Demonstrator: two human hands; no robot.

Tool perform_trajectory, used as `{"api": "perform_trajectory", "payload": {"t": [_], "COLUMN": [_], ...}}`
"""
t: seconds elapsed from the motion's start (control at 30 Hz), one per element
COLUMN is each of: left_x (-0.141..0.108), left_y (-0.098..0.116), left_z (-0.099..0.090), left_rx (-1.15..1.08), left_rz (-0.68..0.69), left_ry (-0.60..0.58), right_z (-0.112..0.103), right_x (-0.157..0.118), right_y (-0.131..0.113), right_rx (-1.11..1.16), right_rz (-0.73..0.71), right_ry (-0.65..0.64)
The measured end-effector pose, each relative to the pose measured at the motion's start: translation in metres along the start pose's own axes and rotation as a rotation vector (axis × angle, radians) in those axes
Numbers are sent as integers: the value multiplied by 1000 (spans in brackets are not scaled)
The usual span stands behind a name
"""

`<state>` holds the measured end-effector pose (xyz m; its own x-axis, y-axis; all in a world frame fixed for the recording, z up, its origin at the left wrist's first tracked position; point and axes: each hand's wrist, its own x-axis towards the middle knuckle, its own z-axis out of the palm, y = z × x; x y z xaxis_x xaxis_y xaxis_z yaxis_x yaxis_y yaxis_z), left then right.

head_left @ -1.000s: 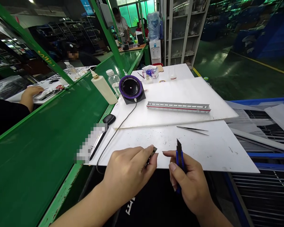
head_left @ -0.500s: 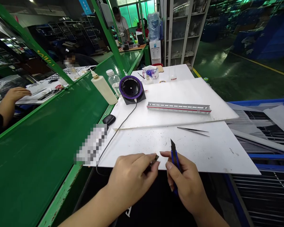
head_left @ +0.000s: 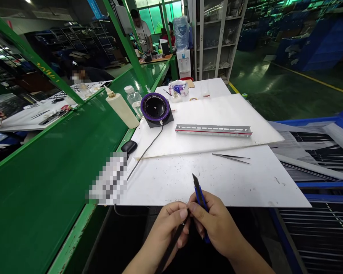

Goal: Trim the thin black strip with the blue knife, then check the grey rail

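My left hand (head_left: 167, 224) is closed on a thin dark strip (head_left: 172, 243), which slants down toward my lap. Blue and black, the utility knife (head_left: 199, 195) is gripped in my right hand (head_left: 217, 222), its bare blade pointing up and away from me. My right thumb and fingertip meet my left fingers at the upper end of the strip. What is pinched between the fingertips is too small to make out. Past my hands, a pair of tweezers (head_left: 231, 158) lies on the white table (head_left: 162, 186).
A slotted metal channel (head_left: 214, 130) with a red line rests on a white foam sheet (head_left: 202, 146). Left of it are a round purple-rimmed device (head_left: 155, 107) with a cable, a squeeze bottle (head_left: 122, 110) and a black case (head_left: 129, 147). A green partition (head_left: 60, 167) borders the left side.
My hands have come together, with the left lower and turned so the dark strip shows. The knife has moved left with my right hand. The whole view has shifted slightly.
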<state>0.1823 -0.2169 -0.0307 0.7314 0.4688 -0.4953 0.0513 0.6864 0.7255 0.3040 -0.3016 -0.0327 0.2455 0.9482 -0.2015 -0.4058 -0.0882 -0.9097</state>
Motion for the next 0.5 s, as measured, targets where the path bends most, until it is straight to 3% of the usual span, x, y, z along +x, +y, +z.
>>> {"api": "perform_trajectory", "payload": {"t": [0.2, 0.37, 0.5], "left_x": [-5, -5, -2], "left_y": [-2, -3, -10], "left_z": [4, -13, -32], "left_rx": [-194, -91, 66], "left_rz": [-101, -61, -25], "left_ry": [45, 160, 265], "right_z": [3, -12, -22], "right_x": [1, -16, -25], "right_y": [6, -9, -9], "right_rx": [-58, -713, -1062], "right_rz": [-22, -164, -114], "right_ry": [13, 140, 77]}}
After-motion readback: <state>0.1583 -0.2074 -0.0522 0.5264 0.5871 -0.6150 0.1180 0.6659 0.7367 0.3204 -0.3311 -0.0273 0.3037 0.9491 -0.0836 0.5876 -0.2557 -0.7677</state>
